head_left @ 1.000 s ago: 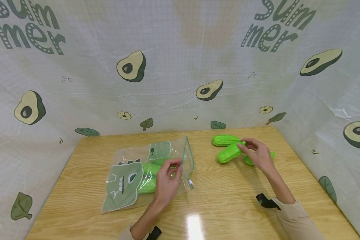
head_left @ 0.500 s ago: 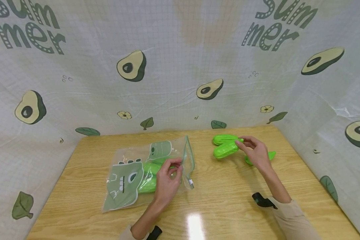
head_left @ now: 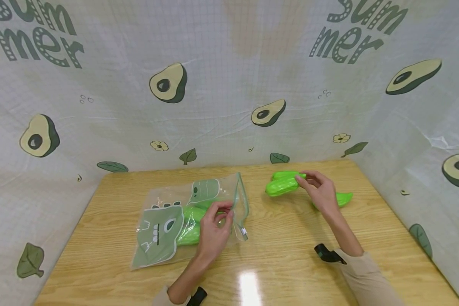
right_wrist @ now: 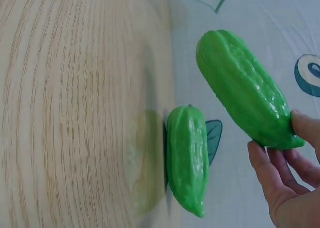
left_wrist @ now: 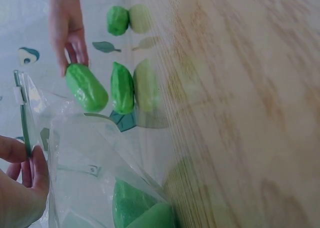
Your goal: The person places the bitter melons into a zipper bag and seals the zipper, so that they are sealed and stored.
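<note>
In the head view my right hand (head_left: pixel 321 193) pinches one end of a bright green bitter melon (head_left: pixel 283 185), raised off the table. The right wrist view shows thumb and fingertips at its pointed end, with a second bitter melon (right_wrist: pixel 187 158) lying on the table beside it. Another bitter melon (head_left: pixel 344 199) lies partly hidden behind my right wrist. My left hand (head_left: pixel 214 229) pinches the open edge of a clear zip bag (head_left: pixel 149 221) with a dinosaur print. Inside the bag are green bitter melons (head_left: pixel 189 233), partly covered by the print and hand.
The bag lies flat on a wooden table (head_left: pixel 283 263), its green zip edge and white slider (head_left: pixel 243 231) facing right. A white sheet (head_left: pixel 214 127) printed with avocados hangs behind the table and at both sides.
My right hand has lifted the bitter melon and carried it a little left, now partly covering the one behind it. My left hand stays on the bag's edge.
</note>
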`<action>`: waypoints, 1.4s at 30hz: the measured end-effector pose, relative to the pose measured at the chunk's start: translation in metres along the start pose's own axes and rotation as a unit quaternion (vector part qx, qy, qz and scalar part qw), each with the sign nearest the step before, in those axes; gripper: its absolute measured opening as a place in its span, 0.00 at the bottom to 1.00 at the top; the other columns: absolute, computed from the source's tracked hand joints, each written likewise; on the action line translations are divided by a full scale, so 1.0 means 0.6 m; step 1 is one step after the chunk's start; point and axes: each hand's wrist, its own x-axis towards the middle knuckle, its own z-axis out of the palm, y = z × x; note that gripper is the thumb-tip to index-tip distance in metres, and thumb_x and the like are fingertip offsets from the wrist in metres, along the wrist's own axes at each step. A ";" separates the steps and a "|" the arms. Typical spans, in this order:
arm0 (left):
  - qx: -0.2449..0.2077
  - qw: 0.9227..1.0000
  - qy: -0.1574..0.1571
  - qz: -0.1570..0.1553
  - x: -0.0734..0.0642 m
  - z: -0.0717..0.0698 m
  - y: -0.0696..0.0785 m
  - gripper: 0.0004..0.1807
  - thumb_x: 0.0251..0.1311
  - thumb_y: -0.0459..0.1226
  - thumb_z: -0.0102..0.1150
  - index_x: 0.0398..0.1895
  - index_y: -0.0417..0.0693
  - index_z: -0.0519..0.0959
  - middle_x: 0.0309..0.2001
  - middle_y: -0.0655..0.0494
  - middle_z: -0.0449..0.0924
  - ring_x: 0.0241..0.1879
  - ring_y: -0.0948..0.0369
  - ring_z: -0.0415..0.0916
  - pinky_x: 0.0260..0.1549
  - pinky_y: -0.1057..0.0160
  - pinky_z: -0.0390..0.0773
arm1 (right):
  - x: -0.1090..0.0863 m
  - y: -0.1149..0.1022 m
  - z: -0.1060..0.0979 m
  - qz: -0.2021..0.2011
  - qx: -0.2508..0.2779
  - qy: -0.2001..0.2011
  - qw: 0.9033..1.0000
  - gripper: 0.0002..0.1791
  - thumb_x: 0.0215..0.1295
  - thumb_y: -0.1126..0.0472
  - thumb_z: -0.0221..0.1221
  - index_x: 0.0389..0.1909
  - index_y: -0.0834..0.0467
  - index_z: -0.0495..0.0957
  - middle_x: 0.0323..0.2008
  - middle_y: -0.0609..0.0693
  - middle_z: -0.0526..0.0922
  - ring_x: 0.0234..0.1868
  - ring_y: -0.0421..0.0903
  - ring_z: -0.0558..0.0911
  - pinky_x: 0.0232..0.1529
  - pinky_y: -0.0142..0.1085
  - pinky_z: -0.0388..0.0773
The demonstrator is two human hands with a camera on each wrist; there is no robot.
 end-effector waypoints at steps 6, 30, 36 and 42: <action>-0.004 1.000 -0.001 0.001 0.001 0.000 -0.002 0.13 0.62 0.17 0.59 0.48 0.32 0.79 0.48 0.43 0.81 0.48 0.43 0.79 0.52 0.61 0.85 | 0.000 -0.010 0.013 0.008 0.022 -0.005 1.000 0.24 0.73 0.55 0.63 0.62 0.66 0.77 0.54 0.63 0.82 0.43 0.28 0.80 0.36 0.21 0.75; -0.002 1.000 0.000 0.008 0.001 0.000 0.001 0.14 0.61 0.16 0.59 0.48 0.31 0.79 0.48 0.42 0.81 0.47 0.43 0.79 0.51 0.61 0.85 | -0.002 -0.039 0.069 0.025 0.065 -0.022 0.997 0.25 0.71 0.52 0.65 0.61 0.64 0.78 0.52 0.62 0.82 0.45 0.35 0.81 0.39 0.23 0.79; -0.004 1.000 0.001 0.008 0.001 0.000 -0.001 0.14 0.61 0.16 0.59 0.48 0.32 0.80 0.48 0.43 0.81 0.47 0.45 0.79 0.52 0.61 0.85 | -0.002 -0.036 0.082 0.012 0.067 -0.021 0.997 0.25 0.70 0.49 0.66 0.59 0.63 0.79 0.52 0.60 0.82 0.46 0.38 0.81 0.42 0.23 0.80; -0.002 1.000 -0.001 0.013 0.001 0.000 -0.001 0.14 0.61 0.16 0.59 0.48 0.32 0.80 0.47 0.43 0.81 0.47 0.45 0.80 0.51 0.61 0.85 | -0.001 -0.040 0.096 0.009 0.075 -0.024 0.997 0.25 0.70 0.50 0.66 0.59 0.63 0.80 0.52 0.60 0.81 0.46 0.38 0.81 0.43 0.23 0.80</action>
